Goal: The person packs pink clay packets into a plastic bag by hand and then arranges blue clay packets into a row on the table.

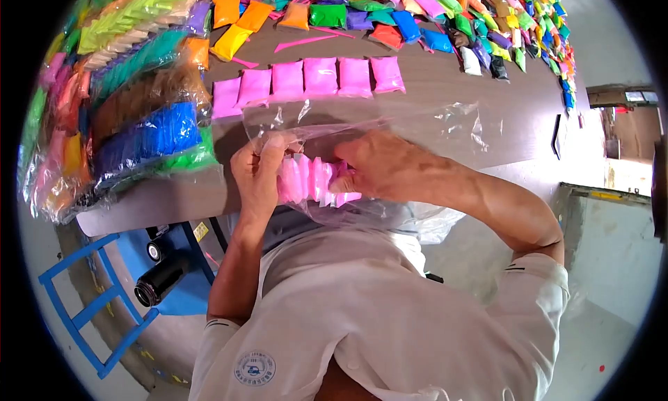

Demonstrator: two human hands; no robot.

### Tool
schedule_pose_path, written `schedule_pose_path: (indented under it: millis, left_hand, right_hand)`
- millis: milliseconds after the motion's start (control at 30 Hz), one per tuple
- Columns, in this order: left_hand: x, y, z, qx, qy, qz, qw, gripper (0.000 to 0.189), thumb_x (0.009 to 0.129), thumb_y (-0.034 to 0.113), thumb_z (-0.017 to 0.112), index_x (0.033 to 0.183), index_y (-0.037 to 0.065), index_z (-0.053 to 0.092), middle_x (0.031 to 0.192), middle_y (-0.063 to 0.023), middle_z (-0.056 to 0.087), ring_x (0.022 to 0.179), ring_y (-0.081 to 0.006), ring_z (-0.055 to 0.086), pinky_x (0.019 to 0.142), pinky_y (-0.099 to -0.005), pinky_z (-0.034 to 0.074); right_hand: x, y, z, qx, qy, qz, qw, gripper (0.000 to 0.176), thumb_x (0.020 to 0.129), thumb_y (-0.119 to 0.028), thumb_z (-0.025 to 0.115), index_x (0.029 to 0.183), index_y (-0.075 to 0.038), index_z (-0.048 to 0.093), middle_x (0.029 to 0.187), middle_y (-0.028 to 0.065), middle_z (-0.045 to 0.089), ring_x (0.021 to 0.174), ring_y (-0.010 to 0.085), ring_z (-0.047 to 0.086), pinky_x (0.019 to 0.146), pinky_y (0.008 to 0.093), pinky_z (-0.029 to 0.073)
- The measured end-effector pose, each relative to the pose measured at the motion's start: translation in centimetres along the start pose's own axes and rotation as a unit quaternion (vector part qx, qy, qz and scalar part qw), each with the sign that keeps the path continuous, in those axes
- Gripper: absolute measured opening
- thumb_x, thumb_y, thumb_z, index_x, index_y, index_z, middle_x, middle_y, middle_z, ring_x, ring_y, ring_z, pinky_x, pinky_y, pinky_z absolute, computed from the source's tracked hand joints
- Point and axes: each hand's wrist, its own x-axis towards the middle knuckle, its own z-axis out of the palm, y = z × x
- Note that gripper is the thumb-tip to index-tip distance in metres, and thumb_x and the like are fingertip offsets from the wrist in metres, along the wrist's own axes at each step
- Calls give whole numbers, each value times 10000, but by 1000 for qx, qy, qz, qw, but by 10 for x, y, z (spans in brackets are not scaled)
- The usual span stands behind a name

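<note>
A clear plastic bag (456, 126) lies across the table's front edge, its loose film spreading to the right. Inside it, pink packets (306, 179) stand on edge, pressed together in a row. My left hand (259, 170) is closed on the bag at the left end of that row, thumb on top. At the other end, my right hand (379, 166) has its fingers curled around the last pink packets; its fingertips are partly hidden. Just beyond the bag, several flat pink packets (320, 77) lie side by side on the table.
Filled bags of coloured packets (149, 133) are stacked on the left. Loose packets in many colours (410, 22) cover the back of the brown table (515, 98). Below left are a blue chair (80, 317) and a black bottle (158, 281).
</note>
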Motion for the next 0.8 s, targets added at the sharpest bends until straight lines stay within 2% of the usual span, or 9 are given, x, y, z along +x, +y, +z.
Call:
schedule_pose_path:
  millis: [100, 200, 300, 400, 500, 567, 600, 733, 800]
  left_hand:
    - [-2, -5, -3, -13, -2, -2, 1000, 288, 976, 196, 554, 959, -41, 718, 851, -64, 713, 782, -109, 630, 733, -254, 484]
    - [-2, 3, -5, 25, -5, 6, 1000, 293, 973, 200, 553, 961, -42, 716, 855, -60, 713, 784, -108, 629, 731, -256, 485]
    - [-1, -2, -4, -9, -6, 4, 1000, 295, 973, 205, 555, 963, -44, 712, 855, -57, 712, 782, -106, 628, 732, -258, 486]
    - [0, -4, -6, -4, -18, 5, 1000, 297, 973, 209, 556, 961, -46, 708, 857, -55, 712, 784, -105, 631, 739, -257, 487]
    - [-3, -5, -5, -17, -6, -5, 1000, 295, 973, 212, 556, 956, -42, 706, 855, -53, 710, 783, -100, 628, 733, -257, 486]
    - [-3, -5, -4, -18, 3, -7, 1000, 296, 972, 217, 558, 954, -38, 707, 844, -44, 703, 772, -91, 616, 721, -254, 480]
    - [-3, -3, -3, -15, 7, -8, 1000, 297, 972, 221, 561, 953, -36, 708, 833, -36, 695, 759, -84, 603, 711, -250, 475]
    - [-4, -10, -10, 26, 0, -21, 999, 319, 979, 228, 542, 980, -57, 685, 869, -93, 693, 771, -144, 646, 731, -284, 509]
    - [-3, -5, -6, 8, 6, -24, 1000, 311, 975, 238, 563, 963, -38, 704, 794, -16, 642, 714, -73, 542, 676, -243, 451]
  right_hand:
    - [-17, -7, -14, -16, 52, -21, 998, 306, 915, -284, 671, 1007, 6, 641, 835, 214, 650, 807, 428, 613, 733, 485, 492]
    - [-47, -8, -50, 89, 155, -163, 970, 265, 912, -221, 663, 987, 33, 655, 716, 172, 647, 614, 297, 638, 568, 369, 503]
    - [-99, -14, -91, 225, 267, -175, 920, 269, 962, -219, 615, 1015, 37, 677, 733, 91, 660, 607, 164, 620, 521, 272, 471]
    - [-88, 25, -113, 257, 397, -93, 876, 274, 989, -228, 602, 1039, 25, 695, 731, 29, 660, 620, 72, 608, 525, 210, 460]
    - [-40, 101, -101, 253, 391, -24, 885, 184, 941, -131, 670, 1073, -6, 699, 808, 8, 686, 701, 82, 600, 651, 225, 501]
    - [-14, 154, -79, 190, 310, -32, 931, 274, 865, -120, 755, 1122, -43, 694, 968, -8, 690, 814, 99, 611, 756, 262, 522]
    - [-6, 153, -72, 163, 253, 18, 953, 287, 864, -72, 750, 1142, -38, 685, 1039, 6, 687, 887, 83, 611, 771, 238, 510]
    - [16, 142, -36, 37, 303, -103, 947, 463, 785, -89, 813, 1215, -50, 647, 1205, 50, 621, 956, 124, 609, 788, 260, 515]
    - [20, 138, -28, -28, 327, -116, 937, 522, 754, -104, 829, 1235, -54, 633, 1212, 77, 607, 944, 164, 619, 786, 280, 521]
